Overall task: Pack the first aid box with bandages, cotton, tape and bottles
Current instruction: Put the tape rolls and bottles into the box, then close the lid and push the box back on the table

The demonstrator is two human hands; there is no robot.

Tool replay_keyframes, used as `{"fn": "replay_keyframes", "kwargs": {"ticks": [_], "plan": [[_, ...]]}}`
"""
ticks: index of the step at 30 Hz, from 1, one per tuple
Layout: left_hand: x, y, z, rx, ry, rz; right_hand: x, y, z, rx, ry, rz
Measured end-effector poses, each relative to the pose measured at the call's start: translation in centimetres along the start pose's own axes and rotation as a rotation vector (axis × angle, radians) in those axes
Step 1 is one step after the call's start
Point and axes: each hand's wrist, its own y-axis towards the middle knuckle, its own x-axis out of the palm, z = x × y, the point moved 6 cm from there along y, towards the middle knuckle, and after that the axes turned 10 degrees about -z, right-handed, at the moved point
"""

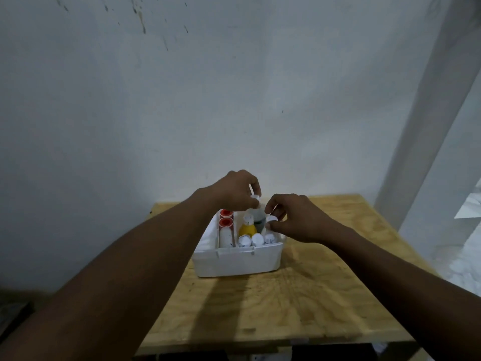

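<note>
Box [238, 263] sits at the far-middle of the wooden table [299, 303], close to the wall [182, 113]; little room behind it. Inside it's crowded: two red-capped rolls [226, 218] in the left slot, yellow bottle [247, 227] mid, three white rolls [257, 239] along the near edge, hardly a gap between them. Both hands over the top, left hand [235, 190] and right hand [294, 217], blocking entry from above. Near half of table is bare, wide open. Table's right side is clear too, up to the white post [426, 100].
</note>
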Motion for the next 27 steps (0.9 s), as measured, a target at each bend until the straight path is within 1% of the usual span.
{"fn": "replay_keyframes", "kwargs": {"ticks": [3,5,8,10,11,13,15,17,19,21,23,27], "plan": [[1.1,0.5,-0.6,-0.029,0.01,-0.074,-0.3,0.2,0.4,-0.002,0.041,-0.012],[1.4,0.7,-0.7,-0.038,0.005,-0.099,-0.5,0.3,0.5,-0.018,0.068,0.009],[0.8,0.5,-1.0,-0.064,-0.094,-0.041,-1.6,0.6,1.2,0.015,0.128,0.154],[-0.3,0.0,-2.3,-0.116,-0.172,0.079,-2.4,1.1,2.6,0.125,0.233,0.256],[-0.7,-0.4,-3.5,-0.162,-0.21,0.151,-2.4,1.4,3.6,0.202,0.336,0.274],[-1.2,-1.3,-6.5,-0.314,-0.25,0.26,-1.4,2.1,5.6,0.382,0.608,0.239],[-0.6,-2.5,-9.8,-0.522,-0.283,0.252,0.4,2.7,6.9,0.561,0.796,0.159],[0.7,-3.9,-12.3,-0.683,-0.455,0.192,2.1,3.2,7.4,0.661,0.885,0.095],[2.1,-5.0,-13.7,-0.754,-0.655,0.139,3.3,3.9,7.3,0.681,0.957,0.051],[2.9,-5.6,-14.3,-0.787,-0.763,0.113,3.9,4.6,6.8,0.653,1.034,0.033],[2.9,-5.5,-14.4,-0.772,-0.822,0.119,3.7,5.2,6.4,0.618,1.038,0.074],[2.6,-5.7,-14.3,-0.739,-0.863,0.168,3.3,5.6,6.3,0.595,0.954,0.188]]}}
